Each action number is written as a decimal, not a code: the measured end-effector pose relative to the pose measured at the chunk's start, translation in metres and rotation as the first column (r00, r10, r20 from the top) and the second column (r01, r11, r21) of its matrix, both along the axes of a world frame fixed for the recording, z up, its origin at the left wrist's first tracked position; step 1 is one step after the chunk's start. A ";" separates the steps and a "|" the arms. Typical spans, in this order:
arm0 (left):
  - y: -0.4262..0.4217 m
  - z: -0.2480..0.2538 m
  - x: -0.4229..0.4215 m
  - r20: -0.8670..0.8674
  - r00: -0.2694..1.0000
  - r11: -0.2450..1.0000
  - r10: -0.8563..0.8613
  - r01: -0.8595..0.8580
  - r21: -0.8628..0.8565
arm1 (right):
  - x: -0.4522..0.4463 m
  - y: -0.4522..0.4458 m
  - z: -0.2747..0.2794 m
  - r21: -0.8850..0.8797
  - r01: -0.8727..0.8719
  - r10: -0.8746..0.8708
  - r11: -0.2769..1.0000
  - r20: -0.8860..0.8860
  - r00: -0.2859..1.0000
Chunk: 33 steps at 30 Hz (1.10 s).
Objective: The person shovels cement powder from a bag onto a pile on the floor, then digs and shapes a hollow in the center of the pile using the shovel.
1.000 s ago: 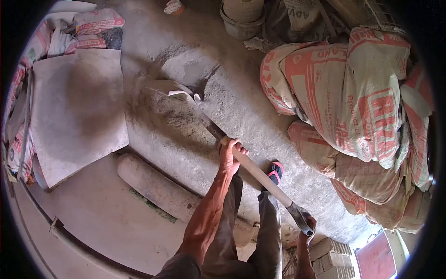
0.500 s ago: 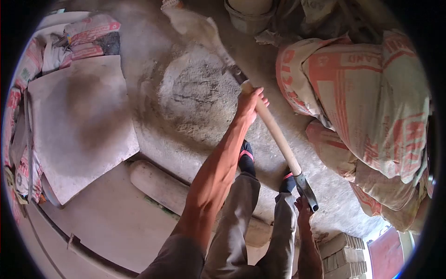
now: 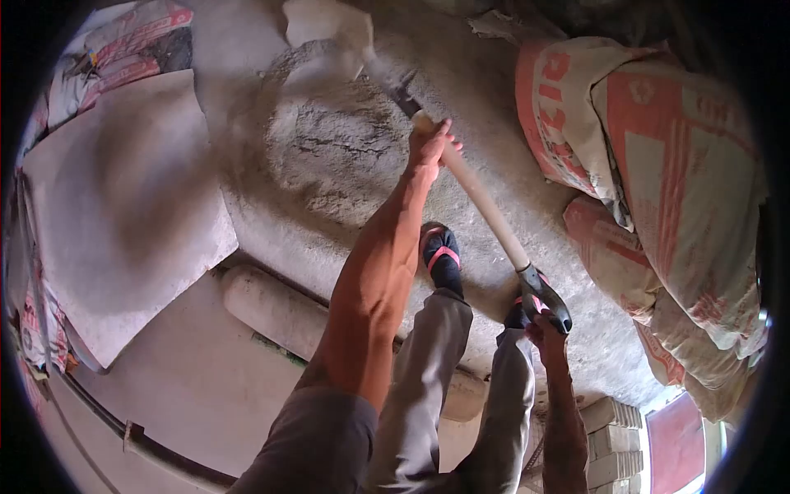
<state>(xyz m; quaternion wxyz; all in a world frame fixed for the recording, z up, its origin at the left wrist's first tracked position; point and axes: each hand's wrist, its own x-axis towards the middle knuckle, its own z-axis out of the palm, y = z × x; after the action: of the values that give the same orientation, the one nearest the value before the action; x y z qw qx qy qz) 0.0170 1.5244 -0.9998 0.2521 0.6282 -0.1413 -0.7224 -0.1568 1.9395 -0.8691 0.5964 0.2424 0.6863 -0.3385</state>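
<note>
My left hand [image 3: 430,146] is closed around the wooden shaft of a long shovel [image 3: 485,202], just behind its dark metal socket. My right hand [image 3: 546,333] grips the dark handle at the near end. The pale shovel blade [image 3: 329,25] is at the top of the view, over the far side of a low mound of grey powdery material [image 3: 337,152]. Blur hides whether the blade touches the mound or bears anything.
A flat pale board [image 3: 132,198] lies at the left, beside printed sacks [image 3: 136,41]. Large red-and-white sacks [image 3: 683,181] are stacked at the right. A rounded ledge [image 3: 276,309] runs near my feet, and stacked blocks [image 3: 609,445] stand at the lower right.
The shovel blade has moved from the mound's left side to its far side, with both hands still on the shovel. My left arm reaches farther forward, and the view has shifted.
</note>
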 end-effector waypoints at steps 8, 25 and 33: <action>0.077 0.083 0.037 -0.127 0.899 0.897 0.419 -0.388 0.212 | -0.038 0.052 0.070 -0.147 -0.437 0.316 0.888 -0.496 0.809; -0.003 0.152 -0.015 -0.255 0.950 0.984 0.178 -0.165 0.075 | -0.003 0.056 0.061 -0.099 0.073 -0.097 0.992 -0.271 0.958; -0.089 0.032 0.008 -0.065 0.995 0.997 -0.070 0.068 -0.021 | 0.085 -0.094 0.032 -0.037 0.102 -0.108 0.994 -0.206 0.973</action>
<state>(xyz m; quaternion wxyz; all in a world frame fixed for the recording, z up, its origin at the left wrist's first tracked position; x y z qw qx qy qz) 0.0254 1.4351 -0.9681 0.2375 0.5964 -0.1614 -0.7496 -0.0717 1.8456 -0.8370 0.5058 0.2337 0.7265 -0.4021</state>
